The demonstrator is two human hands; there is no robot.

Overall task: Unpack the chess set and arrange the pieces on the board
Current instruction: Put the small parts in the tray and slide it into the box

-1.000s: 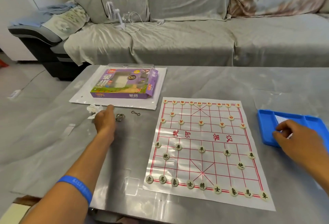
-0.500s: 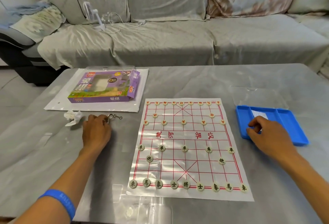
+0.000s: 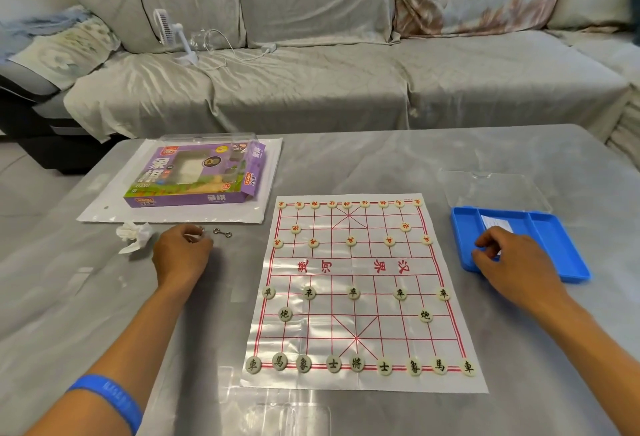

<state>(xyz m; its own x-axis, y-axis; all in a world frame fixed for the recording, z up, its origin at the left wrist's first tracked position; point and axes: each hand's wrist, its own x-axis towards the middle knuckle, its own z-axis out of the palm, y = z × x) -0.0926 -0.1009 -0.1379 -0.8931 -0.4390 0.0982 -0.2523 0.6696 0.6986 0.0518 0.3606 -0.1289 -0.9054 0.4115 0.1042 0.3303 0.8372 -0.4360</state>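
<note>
Both hands have barely shifted since half a second ago: the left hand (image 3: 181,255) stays by the small metal pieces left of the board, and the right hand (image 3: 509,262) stays at the near left corner of the blue tray (image 3: 561,248).

What the left hand's curled fingers cover is hard to make out; something small and metallic shows at the fingertips, but I cannot tell whether it is pinched or only touched. A metal link (image 3: 222,233) lies just beside that hand, apart from it. The right hand's fingers are curled over the tray's edge and hide what is under them, so I cannot tell if they hold anything. Both forearms are cut off by the lower edge; a blue wristband (image 3: 110,401) circles the left one.

The board (image 3: 360,269), a thin glossy sheet with red lines, lies flat on the grey table (image 3: 346,165) between the hands. Its round pale pieces (image 3: 353,292) stand in rows, black-marked on the near side and red-marked on the far side; the far marks are too small to read. The purple box (image 3: 197,175) lies on a white sheet beyond the left hand, with a crumpled tissue (image 3: 133,236) near it.
</note>
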